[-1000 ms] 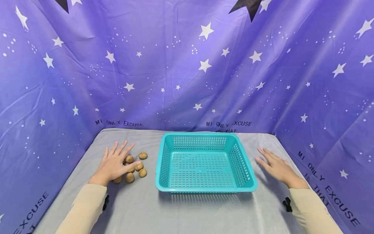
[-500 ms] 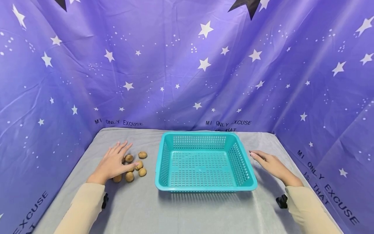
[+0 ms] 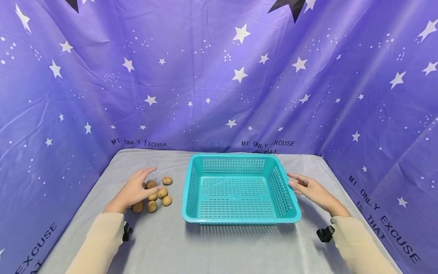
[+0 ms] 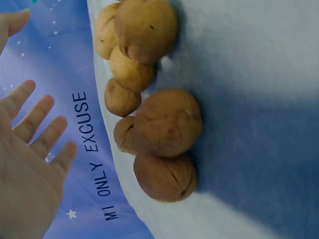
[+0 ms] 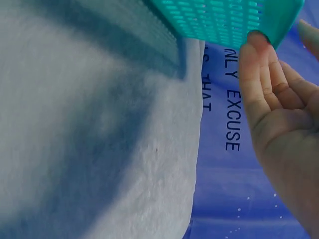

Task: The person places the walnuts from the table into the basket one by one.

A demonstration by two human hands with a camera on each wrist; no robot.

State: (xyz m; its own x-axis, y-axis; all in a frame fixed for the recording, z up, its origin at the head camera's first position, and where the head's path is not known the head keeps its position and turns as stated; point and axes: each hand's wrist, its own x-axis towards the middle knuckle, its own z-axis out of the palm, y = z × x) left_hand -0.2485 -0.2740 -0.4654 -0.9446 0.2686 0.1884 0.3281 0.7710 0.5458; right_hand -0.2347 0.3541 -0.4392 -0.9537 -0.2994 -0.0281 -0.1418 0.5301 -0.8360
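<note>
My left hand (image 3: 131, 192) hovers over several brown walnuts (image 3: 152, 206) on the left of the cloth. Its palm (image 4: 25, 184) and spread fingers show in the left wrist view, with a gap between them and the walnuts (image 4: 168, 122). Right of the nuts stands a turquoise plastic basket (image 3: 236, 221) with slotted walls and nothing inside. My right hand (image 3: 316, 193) is at the basket's right rim. In the right wrist view, nearly straight fingertips touch the outer wall below the rim of the basket (image 5: 214, 20), while the thumb stands apart from it.
Grey cloth (image 3: 236, 251) covers the table. A purple star-printed curtain (image 3: 212, 76) closes off the back and both sides. Each wrist carries a small black device, such as the camera mount (image 3: 325, 233) on the right.
My right hand has moved left, from beside the basket to its right rim. My left hand has drawn its spread fingers closer together over the walnuts. Basket and walnuts have stayed put.
</note>
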